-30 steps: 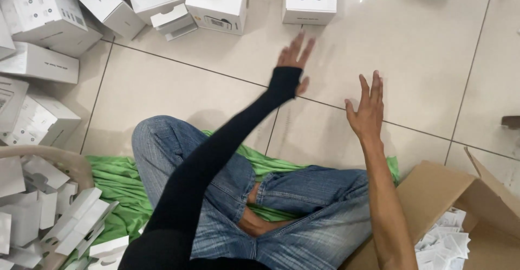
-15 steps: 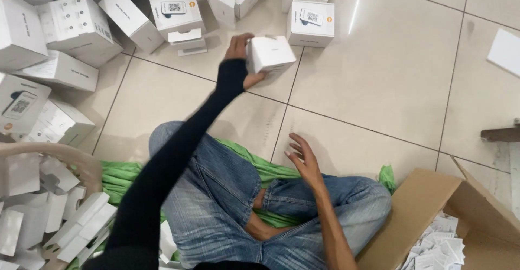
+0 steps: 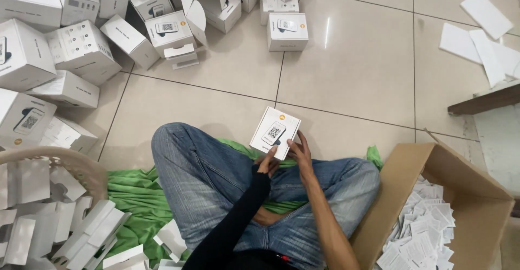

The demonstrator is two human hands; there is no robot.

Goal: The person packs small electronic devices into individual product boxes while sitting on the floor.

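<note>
I sit cross-legged in blue jeans on a green cloth (image 3: 135,194) on the tiled floor. Both hands hold one small white box (image 3: 275,132) above my knees. My left hand (image 3: 267,164), in a black sleeve, grips its lower left edge. My right hand (image 3: 299,153) holds its lower right corner. The box's printed top faces up.
A pile of white boxes (image 3: 81,47) covers the floor at the upper left, with one lone box (image 3: 287,31) farther out. A basket (image 3: 81,167) of flat white inserts stands at my left. A cardboard carton (image 3: 460,188) of paper leaflets sits at my right. White sheets (image 3: 482,37) lie at the upper right.
My left hand has drawn the white box back from the pile to my lap. My right hand rose from my knee and took hold of the box too.
</note>
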